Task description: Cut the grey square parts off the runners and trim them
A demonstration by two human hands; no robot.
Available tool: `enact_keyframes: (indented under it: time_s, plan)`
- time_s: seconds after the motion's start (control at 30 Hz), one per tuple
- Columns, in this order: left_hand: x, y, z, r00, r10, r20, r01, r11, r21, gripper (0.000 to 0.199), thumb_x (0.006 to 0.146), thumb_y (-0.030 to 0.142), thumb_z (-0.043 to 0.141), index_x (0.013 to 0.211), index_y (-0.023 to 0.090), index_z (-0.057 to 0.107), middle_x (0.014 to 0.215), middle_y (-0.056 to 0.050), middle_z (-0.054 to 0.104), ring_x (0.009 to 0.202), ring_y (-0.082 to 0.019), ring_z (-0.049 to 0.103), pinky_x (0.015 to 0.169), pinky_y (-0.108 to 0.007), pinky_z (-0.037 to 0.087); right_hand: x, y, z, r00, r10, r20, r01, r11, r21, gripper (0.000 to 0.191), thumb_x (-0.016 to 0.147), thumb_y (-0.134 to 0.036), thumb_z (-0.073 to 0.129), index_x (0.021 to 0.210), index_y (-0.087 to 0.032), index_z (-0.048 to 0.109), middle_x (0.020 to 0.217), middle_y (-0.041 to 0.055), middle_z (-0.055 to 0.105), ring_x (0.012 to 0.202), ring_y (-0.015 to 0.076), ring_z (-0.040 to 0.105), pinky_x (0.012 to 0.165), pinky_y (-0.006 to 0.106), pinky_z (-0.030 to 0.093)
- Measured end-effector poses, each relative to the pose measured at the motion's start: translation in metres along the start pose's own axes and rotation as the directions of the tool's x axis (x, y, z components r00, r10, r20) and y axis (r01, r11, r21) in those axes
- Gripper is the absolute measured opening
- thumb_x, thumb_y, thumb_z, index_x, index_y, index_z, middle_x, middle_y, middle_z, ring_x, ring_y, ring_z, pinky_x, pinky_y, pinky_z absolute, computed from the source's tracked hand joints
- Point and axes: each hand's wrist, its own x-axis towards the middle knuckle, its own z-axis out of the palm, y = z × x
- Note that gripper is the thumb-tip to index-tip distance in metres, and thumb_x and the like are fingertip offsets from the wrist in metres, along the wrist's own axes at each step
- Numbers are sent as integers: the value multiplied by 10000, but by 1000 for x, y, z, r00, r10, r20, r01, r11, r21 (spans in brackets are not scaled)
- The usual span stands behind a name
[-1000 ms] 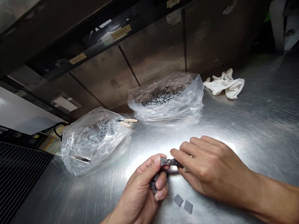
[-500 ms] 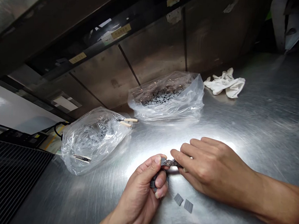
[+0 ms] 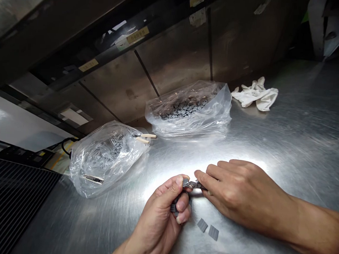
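Between thumb and forefinger, my left hand (image 3: pixel 162 213) pinches a small grey ribbed piece (image 3: pixel 185 182). More grey pieces (image 3: pixel 173 207) are tucked under its curled fingers. My right hand (image 3: pixel 234 187) is closed around a pair of nippers (image 3: pixel 195 185), whose handles are mostly hidden by the fingers. The nippers' jaws meet the edge of the pinched piece; whether they bite into it I cannot tell. Below the hands, two flat grey ribbed pieces (image 3: pixel 202 225) lie side by side on the metal table (image 3: pixel 110 226).
A clear plastic bag (image 3: pixel 186 124) full of grey pieces stands at the back. Left of it, another clear bag (image 3: pixel 107 165) has pale-handled pliers (image 3: pixel 146 137) at its edge and a metal tool (image 3: pixel 93 179) on it. A crumpled white glove (image 3: pixel 256 94) lies at the back right.
My right hand has shifted very slightly downward with the nippers. The left hand, the loose pieces and the bags look nearly the same.
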Motion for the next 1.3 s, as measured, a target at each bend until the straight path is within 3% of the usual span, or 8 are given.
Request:
enact_keyframes:
  time_s: [0.17,0.37,0.6,0.9,1.3]
  plan:
    - [-1,1,1,1000,10,3,-10,1000,6,99,885,179,700,860,85,716,740,-4,558,517,-29,356,430,-136,345,0,2,0,997,47,59,-51,996,76,80,862,-138,635,835,-200,677,667,-16,594,565,183,543,556,353,272]
    - [-2,3,2,1000,14,-17,-14,1000,8,114,909,191,669,868,96,717,836,-25,590,524,-25,373,426,-135,346,1,14,-2,994,104,27,-106,990,91,43,861,-186,646,871,-193,688,706,-22,613,603,157,547,589,325,299]
    - [-3,3,2,1000,6,-12,-6,1000,2,126,927,184,639,873,97,711,836,-33,593,528,-30,379,430,-138,347,3,13,0,998,60,5,-60,997,52,26,794,-200,667,802,-213,646,720,-10,595,663,194,530,638,347,293]
    - [-2,2,2,1000,17,-7,-17,1000,12,128,939,182,626,914,97,719,838,-32,598,536,-30,384,437,-138,347,2,10,1,1000,12,-28,-12,1000,-14,80,836,-174,635,765,-211,638,685,-3,571,624,207,500,619,362,256]
    - [-1,0,0,1000,27,-8,-27,1000,3,137,935,154,621,902,85,734,824,-35,614,529,-28,395,435,-135,361,0,8,2,999,1,-35,-3,998,-64,151,848,-102,572,818,-203,681,662,-3,575,590,208,516,592,359,233]
